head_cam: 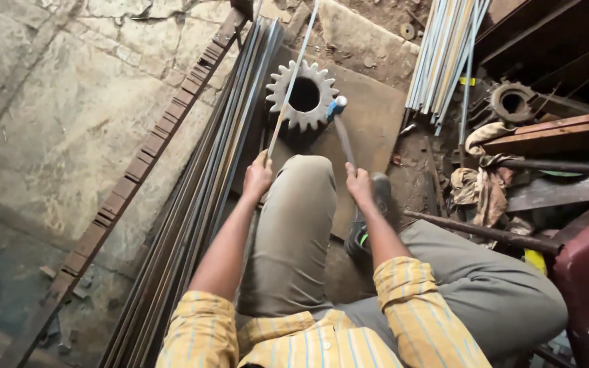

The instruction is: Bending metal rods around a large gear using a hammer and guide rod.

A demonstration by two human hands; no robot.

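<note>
My left hand (258, 177) grips a thin metal rod (293, 78) that runs up and away across a large pale toothed gear wheel (282, 87). My right hand (358, 184) holds the handle of a hammer (337, 109) whose blue-and-white head sits at the gear's right edge. The gear rests on a flat brown steel plate (369, 116). My left knee in khaki trousers (294, 225) is raised between the hands, and my shoe (363, 232) stands on the plate.
A long bundle of flat metal strips (206, 191) runs diagonally at my left beside a notched rusty bar (138, 163). Another bundle of rods (444, 54) leans at top right. Rags (482, 184), rusty pipes (485, 232), a ring-shaped part (511, 102) and beams crowd the right.
</note>
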